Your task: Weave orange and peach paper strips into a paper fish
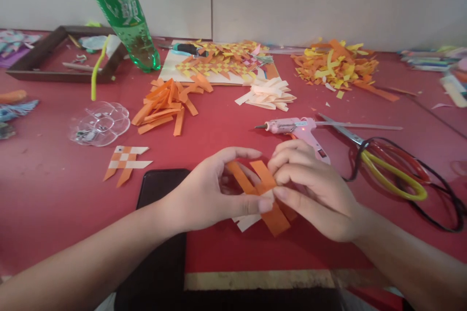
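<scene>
Though narrow, paper strips (274,222) between hands (204,193) (323,192)

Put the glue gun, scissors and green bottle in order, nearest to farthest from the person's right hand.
From the right hand, in the head view:
1. Glue gun, just beyond it.
2. Scissors, off to its right.
3. Green bottle, far left, towards the back.

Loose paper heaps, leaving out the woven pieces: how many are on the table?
3: an orange heap near the clear dish, a pale heap right of the orange, and an orange-yellow heap at the back right. Left hand and right hand may hide others.
</scene>
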{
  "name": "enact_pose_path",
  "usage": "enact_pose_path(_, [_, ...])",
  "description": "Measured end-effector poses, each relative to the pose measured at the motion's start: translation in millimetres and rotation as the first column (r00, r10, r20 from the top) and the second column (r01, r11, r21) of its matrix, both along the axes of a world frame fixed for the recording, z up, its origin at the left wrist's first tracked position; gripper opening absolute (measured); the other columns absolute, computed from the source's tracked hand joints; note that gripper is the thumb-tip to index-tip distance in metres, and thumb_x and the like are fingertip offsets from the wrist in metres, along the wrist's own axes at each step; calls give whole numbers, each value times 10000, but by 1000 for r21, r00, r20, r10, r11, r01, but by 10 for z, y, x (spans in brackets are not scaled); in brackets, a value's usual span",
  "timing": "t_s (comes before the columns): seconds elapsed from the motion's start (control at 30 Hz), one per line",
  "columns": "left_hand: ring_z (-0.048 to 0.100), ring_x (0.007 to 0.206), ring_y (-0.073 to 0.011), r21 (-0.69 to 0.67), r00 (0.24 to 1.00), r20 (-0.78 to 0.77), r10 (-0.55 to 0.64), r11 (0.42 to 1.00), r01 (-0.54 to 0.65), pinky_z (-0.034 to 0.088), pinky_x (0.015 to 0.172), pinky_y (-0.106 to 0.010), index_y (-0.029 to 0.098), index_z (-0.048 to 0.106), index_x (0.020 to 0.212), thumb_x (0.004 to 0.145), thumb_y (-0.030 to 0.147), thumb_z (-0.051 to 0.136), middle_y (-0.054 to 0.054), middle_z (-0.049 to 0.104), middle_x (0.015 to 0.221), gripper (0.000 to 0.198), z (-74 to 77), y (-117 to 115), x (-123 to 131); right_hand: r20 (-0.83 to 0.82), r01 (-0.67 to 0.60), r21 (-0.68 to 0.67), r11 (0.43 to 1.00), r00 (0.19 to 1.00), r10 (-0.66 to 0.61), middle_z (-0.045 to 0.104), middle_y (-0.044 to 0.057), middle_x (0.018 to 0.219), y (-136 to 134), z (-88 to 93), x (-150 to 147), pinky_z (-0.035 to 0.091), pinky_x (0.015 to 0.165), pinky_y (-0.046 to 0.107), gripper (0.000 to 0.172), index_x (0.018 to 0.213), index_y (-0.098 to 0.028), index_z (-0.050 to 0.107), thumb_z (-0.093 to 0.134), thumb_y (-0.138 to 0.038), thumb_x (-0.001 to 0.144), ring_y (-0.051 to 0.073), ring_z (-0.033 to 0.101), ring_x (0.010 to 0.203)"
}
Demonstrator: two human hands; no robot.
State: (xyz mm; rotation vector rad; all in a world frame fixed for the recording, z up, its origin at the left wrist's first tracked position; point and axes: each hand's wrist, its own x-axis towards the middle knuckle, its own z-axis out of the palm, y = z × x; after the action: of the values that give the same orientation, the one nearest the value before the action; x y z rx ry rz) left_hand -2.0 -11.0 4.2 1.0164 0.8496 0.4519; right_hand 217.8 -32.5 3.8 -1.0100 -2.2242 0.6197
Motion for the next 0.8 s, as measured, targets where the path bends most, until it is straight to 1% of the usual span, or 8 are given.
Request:
enact_pose_path(0.1, [654,784,-128,40,1000,-9,2,999,-2,514,713,-243,214,646,1083,758,342,792,-14,703,912,379,-15,20,7,35,-7,71,997,999,4,585,42,854,-14,3,-18,428,813,447,108,788,-207,537,530,-123,856,219,500,900])
enact_pose_path(0.2, [648,756,-114,71,998,-27,53,996,-51,510,717,-232,167,662,911,808,301,742,-11,697,851,187,-37,30,19,85,90,229,969,990,-112,611,60,919,-19,-27,-50,431,850,467,82,907,-205,564,569,-150,846,230,536,917])
enact_pose_path(0.27, [642,732,-101,52,992,-27,122,991,-121,512,711,-221,164,622,862,803,264,740,15,673,794,165,-43,30,23,80,150,347,926,979,-189,620,92,994,-24,-63,-76,435,875,486,219,1027,-196,557,640,-270,838,262,553,964])
enact_pose_path(0.33, [639,734,-94,54,979,-18,204,978,-202,517,704,-212,175,598,879,788,224,744,35,652,792,179,-43,29,24,85,155,405,901,975,-206,622,116,1040,-29,-104,-102,436,900,502,421,1095,-186,544,704,-439,798,295,551,1007])
enact_pose_path(0.37, [640,741,-95,57,973,-13,229,972,-228,521,701,-211,180,598,904,783,207,741,38,650,809,190,-43,29,24,95,144,414,899,975,-200,626,118,1046,-30,-123,-113,436,908,505,492,1108,-187,543,723,-500,773,303,548,1018])
enact_pose_path(0.43, [648,755,-98,56,970,-2,242,969,-242,527,700,-210,186,615,962,778,196,737,32,657,849,221,-43,30,23,115,126,416,901,975,-190,639,107,1038,-28,-151,-128,440,910,493,515,1112,-198,551,745,-516,758,296,547,1021])
enact_pose_path(0.7, [667,811,-107,197,978,-60,202,962,-186,511,759,-199,186,684,941,803,246,731,11,708,901,158,-45,34,10,51,133,305,943,987,-155,650,80,1010,23,-140,-103,444,915,465,259,1024,-219,635,715,-377,834,244,563,983])
enact_pose_path(0.8, [663,800,-111,206,979,-72,189,963,-171,508,745,-204,189,683,938,803,246,729,12,708,882,154,-50,35,2,36,144,289,946,986,-161,658,77,992,28,-139,-102,447,907,454,265,1008,-207,632,736,-361,820,235,572,963])
